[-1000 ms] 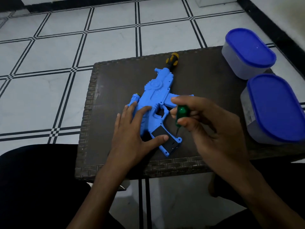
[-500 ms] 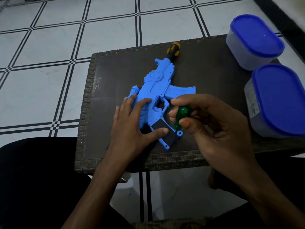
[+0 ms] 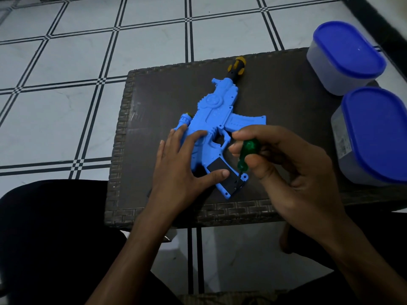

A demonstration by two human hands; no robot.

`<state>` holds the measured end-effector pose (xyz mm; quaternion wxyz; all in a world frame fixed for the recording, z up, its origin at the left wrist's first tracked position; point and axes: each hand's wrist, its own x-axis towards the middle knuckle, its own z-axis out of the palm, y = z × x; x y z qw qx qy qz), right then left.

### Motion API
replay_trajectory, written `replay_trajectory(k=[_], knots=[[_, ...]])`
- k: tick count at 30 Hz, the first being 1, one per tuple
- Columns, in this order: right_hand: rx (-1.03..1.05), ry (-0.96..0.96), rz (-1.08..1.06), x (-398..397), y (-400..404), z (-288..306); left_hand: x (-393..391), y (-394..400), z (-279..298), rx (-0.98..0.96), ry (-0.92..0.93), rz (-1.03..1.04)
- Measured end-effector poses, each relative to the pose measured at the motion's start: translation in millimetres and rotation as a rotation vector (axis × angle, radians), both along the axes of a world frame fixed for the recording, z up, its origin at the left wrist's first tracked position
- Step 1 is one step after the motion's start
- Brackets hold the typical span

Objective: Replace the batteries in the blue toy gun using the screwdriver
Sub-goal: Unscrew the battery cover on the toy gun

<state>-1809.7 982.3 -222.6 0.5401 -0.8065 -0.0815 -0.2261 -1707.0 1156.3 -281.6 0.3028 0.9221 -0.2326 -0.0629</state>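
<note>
pinching the green screwdriver (image 3: 247,151) in right hand (image 3: 284,170), tip below the grip on the black cover (image 3: 222,172); left hand (image 3: 180,170) spread flat, pinning the blue toy gun (image 3: 220,119). best kept upright, pressed down.

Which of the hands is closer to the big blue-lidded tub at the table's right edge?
The right. The right hand, gripping the green screwdriver, sits just beside the tub; the left hand lies flat on the blue toy gun, farther away.
</note>
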Motion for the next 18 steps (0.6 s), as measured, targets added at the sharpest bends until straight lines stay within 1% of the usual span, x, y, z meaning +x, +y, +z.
replay_trajectory(k=[3, 7, 9, 12, 15, 18], knots=[[-0.085, -0.030, -0.012, 1.0, -0.6, 4.2, 0.4, -0.9, 2.1, -0.003, -0.003, 0.003], [-0.192, -0.090, -0.109, 0.6, -2.3, 8.0, 0.2, -1.4, 4.5, 0.009, 0.011, 0.002], [-0.182, -0.088, -0.112, -0.9, -3.3, 7.5, -0.5, -1.4, 4.3, 0.008, 0.017, 0.002], [-0.105, -0.055, -0.024, -3.0, -3.1, 7.2, 0.1, -1.2, 2.8, -0.002, 0.017, 0.003], [-0.136, -0.064, 0.033, -3.0, -3.4, 7.7, 0.5, -0.9, 2.4, 0.003, 0.008, -0.004], [-0.131, -0.054, 0.026, -2.5, -2.8, 8.0, -0.5, -1.3, 4.5, -0.009, 0.009, 0.003]])
